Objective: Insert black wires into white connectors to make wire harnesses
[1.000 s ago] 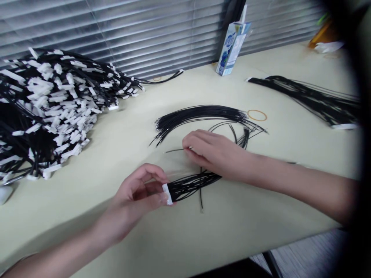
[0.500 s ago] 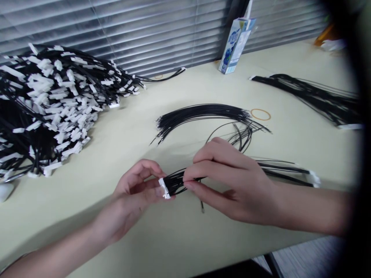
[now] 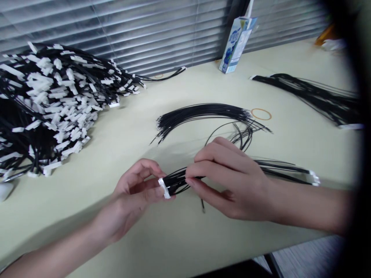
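My left hand (image 3: 139,197) pinches a white connector (image 3: 164,188) between thumb and fingers at the left end of a wire harness. Black wires (image 3: 176,181) run from this connector to the right, beneath my right hand (image 3: 228,181). The right thumb and forefinger are closed on black wire close to the connector; which strands they grip is hidden. A single wire end with a metal terminal (image 3: 203,210) hangs below the right fingers. Past the right wrist, the harness ends in another white connector (image 3: 314,178).
A bundle of loose black wires (image 3: 203,112) lies behind my hands, beside a rubber band (image 3: 261,114). A large heap of harnesses (image 3: 63,104) fills the left. More harnesses (image 3: 307,92) lie at right. A drink carton (image 3: 236,46) stands by the blinds (image 3: 162,34).
My right hand has shifted very slightly to the right along the wires. The left hand still pinches the connector in nearly the same place.
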`<state>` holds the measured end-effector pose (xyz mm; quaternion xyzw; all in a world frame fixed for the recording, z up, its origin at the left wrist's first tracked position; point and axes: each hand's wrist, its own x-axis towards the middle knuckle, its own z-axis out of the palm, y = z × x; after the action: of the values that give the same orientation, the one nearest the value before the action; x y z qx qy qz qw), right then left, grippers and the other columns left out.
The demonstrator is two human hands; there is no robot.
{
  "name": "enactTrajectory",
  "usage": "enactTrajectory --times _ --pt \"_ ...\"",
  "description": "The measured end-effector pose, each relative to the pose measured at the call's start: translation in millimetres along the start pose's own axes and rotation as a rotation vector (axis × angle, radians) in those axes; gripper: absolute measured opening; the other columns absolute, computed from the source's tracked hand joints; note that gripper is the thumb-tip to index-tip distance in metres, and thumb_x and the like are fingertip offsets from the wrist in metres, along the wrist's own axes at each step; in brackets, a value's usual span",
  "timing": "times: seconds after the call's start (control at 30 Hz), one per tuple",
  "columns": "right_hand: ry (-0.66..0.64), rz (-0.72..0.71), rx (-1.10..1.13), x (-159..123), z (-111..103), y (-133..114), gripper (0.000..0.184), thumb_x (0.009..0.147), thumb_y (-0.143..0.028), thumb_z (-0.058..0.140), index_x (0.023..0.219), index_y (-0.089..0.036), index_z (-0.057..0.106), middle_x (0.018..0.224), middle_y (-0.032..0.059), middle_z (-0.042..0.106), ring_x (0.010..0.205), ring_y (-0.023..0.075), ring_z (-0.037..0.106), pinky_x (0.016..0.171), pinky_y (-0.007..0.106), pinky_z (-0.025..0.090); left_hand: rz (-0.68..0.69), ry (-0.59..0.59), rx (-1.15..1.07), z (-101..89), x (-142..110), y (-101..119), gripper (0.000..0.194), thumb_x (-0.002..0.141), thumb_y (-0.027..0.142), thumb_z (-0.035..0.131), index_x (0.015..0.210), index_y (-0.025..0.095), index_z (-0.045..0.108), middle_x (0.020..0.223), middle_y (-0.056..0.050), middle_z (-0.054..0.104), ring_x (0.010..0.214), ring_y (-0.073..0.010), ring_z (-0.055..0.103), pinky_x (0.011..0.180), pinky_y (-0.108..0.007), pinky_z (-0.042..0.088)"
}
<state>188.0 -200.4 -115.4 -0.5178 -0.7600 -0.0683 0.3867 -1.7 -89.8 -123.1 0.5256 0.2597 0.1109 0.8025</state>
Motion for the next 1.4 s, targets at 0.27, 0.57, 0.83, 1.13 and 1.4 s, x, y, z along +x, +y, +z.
enactTrajectory --times 0.27,0.57,0.83,1.13,1.4 --pt "-0.060 -0.051 -0.085 -2.3 4.4 1.7 0.011 0.086 -0.017 0.053 0.084 -0.013 0.063 0.075 0.0034 0.055 0.067 0.0125 0.039 0.061 0.029 0.037 0.006 0.001 0.017 0.0 -0.8 0.1 0.021 0.080 0.008 0.061 0.094 0.023 0.054 0.089 0.000 0.059 0.080 -0.0117 0.058 0.072 -0.020 0.046" --pt "-0.088 -0.068 -0.085 0.1 2.5 -0.8 0.015 0.086 -0.016 0.052 0.080 -0.011 0.065 0.070 0.0040 0.055 0.064 0.0125 0.039 0.058 0.028 0.037 0.010 -0.009 0.026 0.8 -1.2 -0.6 0.021 0.080 0.009 0.061 0.094 0.023 0.054 0.088 0.001 0.058 0.080 -0.0117 0.057 0.071 -0.020 0.045" --pt "-0.096 -0.103 -0.139 -0.1 2.2 -0.6 0.016 0.087 -0.015 0.050 0.079 -0.012 0.063 0.069 0.0029 0.054 0.064 0.0125 0.041 0.058 0.028 0.037 0.011 -0.015 0.026 -0.6 -0.7 -1.2 0.021 0.080 0.009 0.061 0.094 0.023 0.054 0.088 0.000 0.058 0.081 -0.0118 0.056 0.071 -0.020 0.045" --pt "-0.096 -0.112 -0.131 -2.7 1.5 -0.8 0.013 0.083 -0.013 0.054 0.080 -0.010 0.066 0.070 0.0044 0.056 0.064 0.0135 0.042 0.056 0.029 0.036 0.015 0.002 0.050 -0.9 -1.5 -2.3 0.021 0.080 0.010 0.062 0.094 0.024 0.054 0.088 0.002 0.058 0.081 -0.0106 0.057 0.072 -0.019 0.045" --pt "-0.092 -0.097 -0.129 -0.2 2.3 -1.0 0.014 0.085 -0.013 0.053 0.079 -0.011 0.066 0.068 0.0037 0.055 0.063 0.0127 0.041 0.055 0.029 0.037 0.019 -0.016 0.058 -1.6 -1.0 -2.2 0.021 0.081 0.010 0.061 0.095 0.024 0.054 0.089 0.002 0.058 0.081 -0.0100 0.058 0.073 -0.017 0.046"
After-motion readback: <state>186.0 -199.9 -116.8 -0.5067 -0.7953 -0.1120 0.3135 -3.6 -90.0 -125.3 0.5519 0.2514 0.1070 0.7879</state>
